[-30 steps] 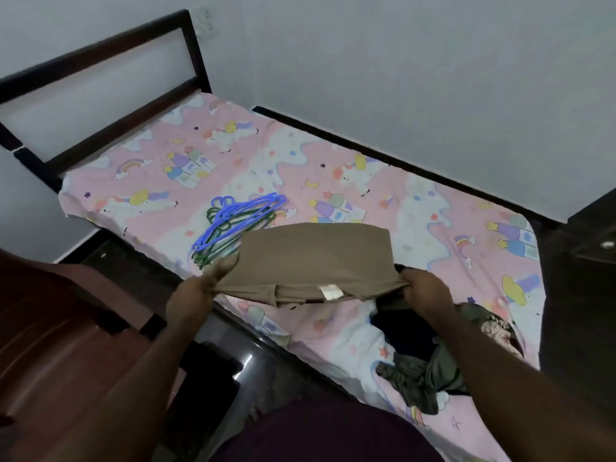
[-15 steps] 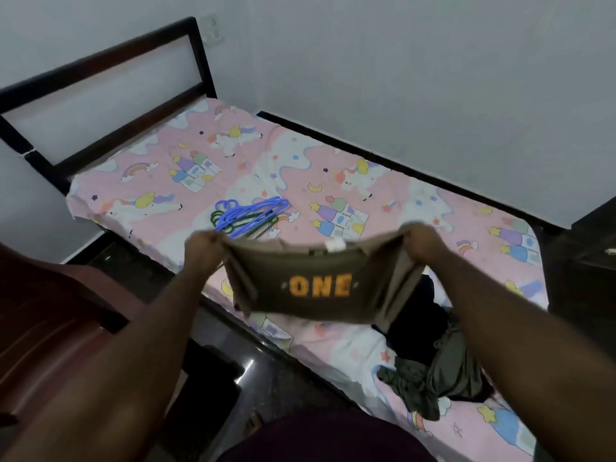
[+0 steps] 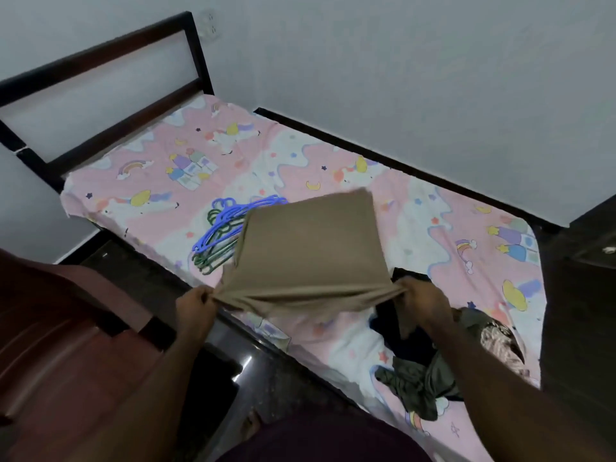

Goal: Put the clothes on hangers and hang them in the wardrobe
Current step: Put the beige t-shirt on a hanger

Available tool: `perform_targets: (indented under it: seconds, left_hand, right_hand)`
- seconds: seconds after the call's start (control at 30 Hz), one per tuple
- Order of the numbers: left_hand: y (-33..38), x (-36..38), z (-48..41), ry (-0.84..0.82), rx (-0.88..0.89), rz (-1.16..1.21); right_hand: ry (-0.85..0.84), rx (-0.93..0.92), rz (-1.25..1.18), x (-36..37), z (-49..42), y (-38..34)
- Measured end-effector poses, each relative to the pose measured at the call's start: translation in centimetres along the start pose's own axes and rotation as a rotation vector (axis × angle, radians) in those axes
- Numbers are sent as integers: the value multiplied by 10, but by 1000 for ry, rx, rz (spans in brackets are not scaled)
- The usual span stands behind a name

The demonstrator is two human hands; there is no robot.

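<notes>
Since half a second ago the tan shirt (image 3: 310,255) has swung from hanging down, its printed face toward the camera, to flaring out flat and away over the bed (image 3: 416,228), plain side up. Both hands pinch its near edge: the left hand (image 3: 195,311) grips the left corner, the right hand (image 3: 425,303) the right corner, fabric stretched taut between them. Blue and green hangers (image 3: 220,235) lie on the sheet just left of the shirt (partly hidden by its far corner). More clothes (image 3: 420,378) sit heaped at the near right of the bed. As a judgement: with only 2 small pinches holding it, a hard shake could slip a corner free, and the shirt could settle over the hangers and bury them.
</notes>
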State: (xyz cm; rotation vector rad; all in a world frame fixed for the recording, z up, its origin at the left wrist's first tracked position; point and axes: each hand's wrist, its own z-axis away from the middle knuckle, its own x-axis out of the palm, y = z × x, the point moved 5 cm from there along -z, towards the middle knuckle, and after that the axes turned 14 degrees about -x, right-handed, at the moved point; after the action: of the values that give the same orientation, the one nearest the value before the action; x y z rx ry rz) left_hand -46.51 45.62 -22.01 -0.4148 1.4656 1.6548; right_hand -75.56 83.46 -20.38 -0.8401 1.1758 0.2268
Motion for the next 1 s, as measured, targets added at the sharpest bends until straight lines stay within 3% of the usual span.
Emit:
perform_targets:
  seconds: [0.27,0.43,0.5,0.63,0.8,0.93,1.0]
  left_hand:
    - [-26,31,11,-308,-117,-301]
    - [-2,31,6,-328,-63,-385]
    - [22,24,-3,-285,-42,-323]
    - [99,-15,-31,-98,49,-109]
    - [178,-80,-61,-38,95,63]
    - [229,-120,-70,27,202,6]
    - [248,-137,-68,11,200,100]
  right_hand:
    - [-351,-4,73,36,-3,2]
    - [-376,-51,148,23,-29,-9]
    - [-250,-71,152,1,-46,-18]
    - [269,25,-53,-76,-77,-43]
    - [509,-65,-79,-161,-103,-73]
    - [463,-102,-32,-213,-117,-96]
    - [589,-119,-101,-238,-116,-108]
